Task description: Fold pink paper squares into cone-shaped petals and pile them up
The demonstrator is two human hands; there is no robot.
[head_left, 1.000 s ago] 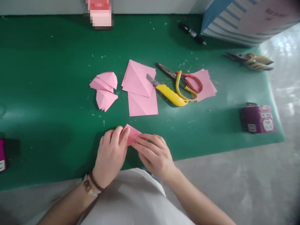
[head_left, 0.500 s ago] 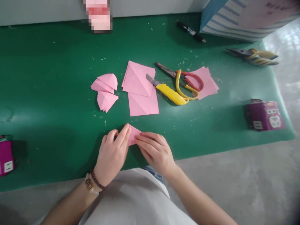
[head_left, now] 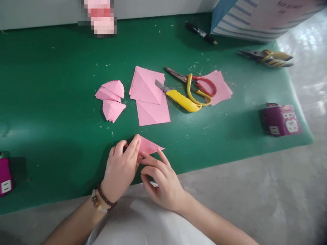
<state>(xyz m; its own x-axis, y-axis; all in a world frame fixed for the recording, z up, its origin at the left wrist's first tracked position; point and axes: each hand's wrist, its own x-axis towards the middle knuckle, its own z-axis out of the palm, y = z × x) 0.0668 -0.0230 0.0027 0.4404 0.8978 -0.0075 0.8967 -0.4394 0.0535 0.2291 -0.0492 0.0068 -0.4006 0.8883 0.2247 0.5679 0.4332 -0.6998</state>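
At the table's near edge, a folded piece of pink paper [head_left: 149,145] lies with a pointed corner to the right. My left hand [head_left: 121,166] is on its left end, fingers pressed together and holding it against the green table. My right hand [head_left: 160,177] is by its lower edge, fingers apart and fingertips touching the paper. Beyond my hands sits a stack of creased pink paper squares [head_left: 146,83]. To its left are folded pink paper pieces [head_left: 112,98] with rounded ends.
A yellow utility knife [head_left: 182,100] and scissors [head_left: 213,86] with red and yellow handles overlap pink sheets [head_left: 222,85]. Farther off are a black pen [head_left: 201,33], pliers [head_left: 270,58] and a striped box [head_left: 240,20]. Purple boxes stand right [head_left: 282,119] and left [head_left: 5,175].
My right hand has moved down and left off the paper's right end, its fingers spreading, so the pointed corner now shows. My left hand stays on the paper. The view has shifted slightly.
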